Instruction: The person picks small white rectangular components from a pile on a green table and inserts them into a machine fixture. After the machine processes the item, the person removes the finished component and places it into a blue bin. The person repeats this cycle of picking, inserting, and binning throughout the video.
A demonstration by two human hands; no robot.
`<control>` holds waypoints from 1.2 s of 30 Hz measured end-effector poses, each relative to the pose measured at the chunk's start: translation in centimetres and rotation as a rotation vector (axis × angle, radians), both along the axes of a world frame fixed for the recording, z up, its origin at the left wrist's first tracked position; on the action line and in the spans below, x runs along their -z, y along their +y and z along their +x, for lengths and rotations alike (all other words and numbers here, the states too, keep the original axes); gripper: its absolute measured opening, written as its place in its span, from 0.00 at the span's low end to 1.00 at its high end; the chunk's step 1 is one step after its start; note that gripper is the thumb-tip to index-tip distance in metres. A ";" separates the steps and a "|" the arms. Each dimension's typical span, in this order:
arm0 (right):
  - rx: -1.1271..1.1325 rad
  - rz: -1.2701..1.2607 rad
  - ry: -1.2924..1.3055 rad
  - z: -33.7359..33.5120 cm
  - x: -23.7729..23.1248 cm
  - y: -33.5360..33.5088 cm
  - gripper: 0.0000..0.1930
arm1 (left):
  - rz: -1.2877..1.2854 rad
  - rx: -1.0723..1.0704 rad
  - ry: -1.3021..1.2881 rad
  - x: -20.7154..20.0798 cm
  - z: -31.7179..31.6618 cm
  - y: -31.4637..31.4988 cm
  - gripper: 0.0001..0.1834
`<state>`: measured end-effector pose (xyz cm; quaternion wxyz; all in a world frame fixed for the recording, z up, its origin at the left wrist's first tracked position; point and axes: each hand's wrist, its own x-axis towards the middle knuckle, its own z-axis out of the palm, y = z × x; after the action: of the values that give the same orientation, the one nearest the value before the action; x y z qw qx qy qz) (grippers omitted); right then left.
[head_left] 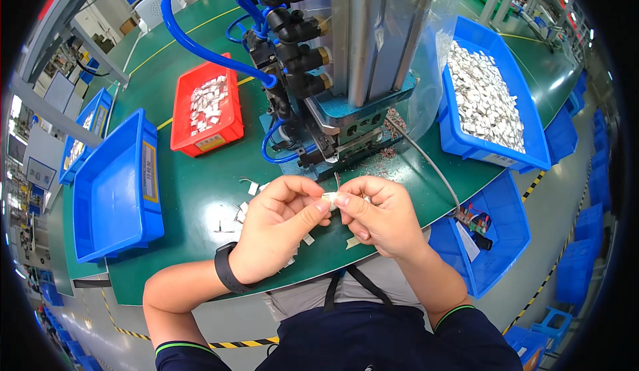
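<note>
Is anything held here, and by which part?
The left hand and right hand pinch a small whitish piece by opposite sides; fingers hide most of it.

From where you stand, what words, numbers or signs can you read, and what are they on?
No text is clear enough to quote.
Yellow-edged label, front left blue bin: too small.
Yellowish label, red bin: too small.
Pale label, right blue bin: too small.

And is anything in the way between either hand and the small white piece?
Nothing visible stands between them: the left hand and right hand meet at the small white piece, both thumbs against it.
</note>
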<state>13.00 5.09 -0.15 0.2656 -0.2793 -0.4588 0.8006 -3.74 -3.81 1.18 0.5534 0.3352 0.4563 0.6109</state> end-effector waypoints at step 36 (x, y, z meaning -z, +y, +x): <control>0.152 -0.142 0.109 -0.4 -1.1 4.2 0.09 | 0.572 0.193 1.265 1.7 1.0 -0.6 0.17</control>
<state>12.63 9.24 0.95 0.3298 -0.2876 -0.3634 0.8225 -2.77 -4.42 -0.55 0.1237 0.7977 0.4804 0.3429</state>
